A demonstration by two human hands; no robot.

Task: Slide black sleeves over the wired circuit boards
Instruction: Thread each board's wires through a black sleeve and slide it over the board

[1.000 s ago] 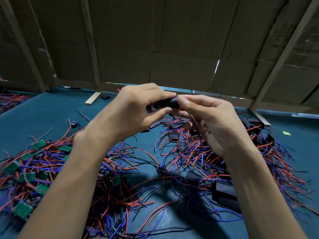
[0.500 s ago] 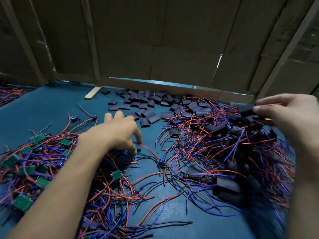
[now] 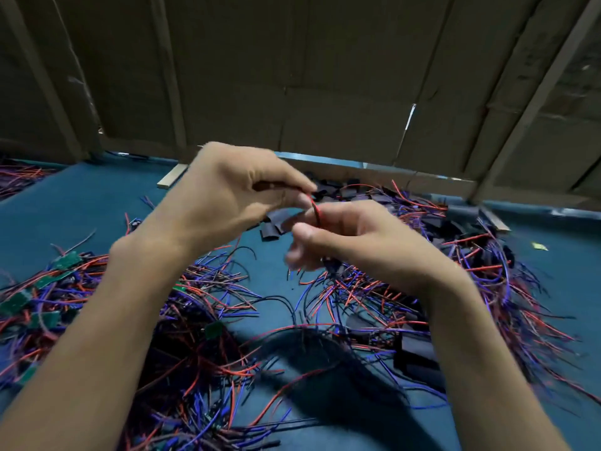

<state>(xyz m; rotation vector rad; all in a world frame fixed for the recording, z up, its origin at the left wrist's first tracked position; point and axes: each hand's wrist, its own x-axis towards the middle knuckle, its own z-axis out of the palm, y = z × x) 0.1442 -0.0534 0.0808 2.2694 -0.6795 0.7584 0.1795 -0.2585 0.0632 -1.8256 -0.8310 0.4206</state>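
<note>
Loose black sleeves [image 3: 276,222] lie flat beside tangled red-and-blue wired green circuit boards [image 3: 66,260].

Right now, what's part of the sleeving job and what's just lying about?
In the job:
- left hand and right hand, both pinching red and dark wires
- loose black sleeves
- bare green boards in the wire pile
- sleeved boards at right

Lying about:
- wood strip
- yellow scrap
- cardboard wall

I can read no text, label, brand or number anywhere here. The green circuit boards [image 3: 66,260] in the pile by my left arm show no legible marking (they are small and blurred), and the cardboard wall [image 3: 325,76] behind is plain.
</note>
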